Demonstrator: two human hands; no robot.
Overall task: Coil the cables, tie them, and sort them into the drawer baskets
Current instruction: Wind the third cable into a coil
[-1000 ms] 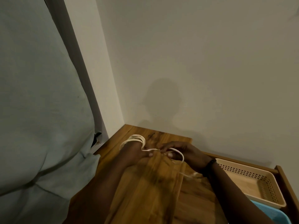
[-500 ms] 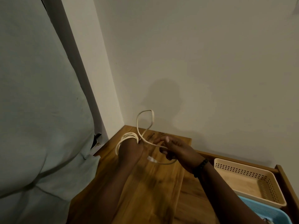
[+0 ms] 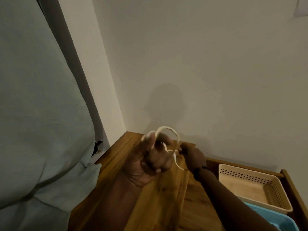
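Observation:
A thin white cable (image 3: 168,130) arches over my left hand (image 3: 150,162), which is raised palm toward me above the wooden top (image 3: 160,205), fingers curled with the cable's loops round them. My right hand (image 3: 193,155) pinches the cable's free end just right of the left hand. A short loose tail (image 3: 177,162) hangs down between the two hands. The picture is blurred, so the exact wraps cannot be made out.
A beige perforated basket (image 3: 281,197) sits in the open drawer (image 3: 293,185) at the right, with a blue basket (image 3: 280,219) in front of it. A pale grey-green cloth (image 3: 41,114) fills the left side. A bare wall stands behind the top.
My left hand has turned palm toward me and lifted. The tall loop has dropped into an arch over its fingers, and my right hand has moved right with the cable end.

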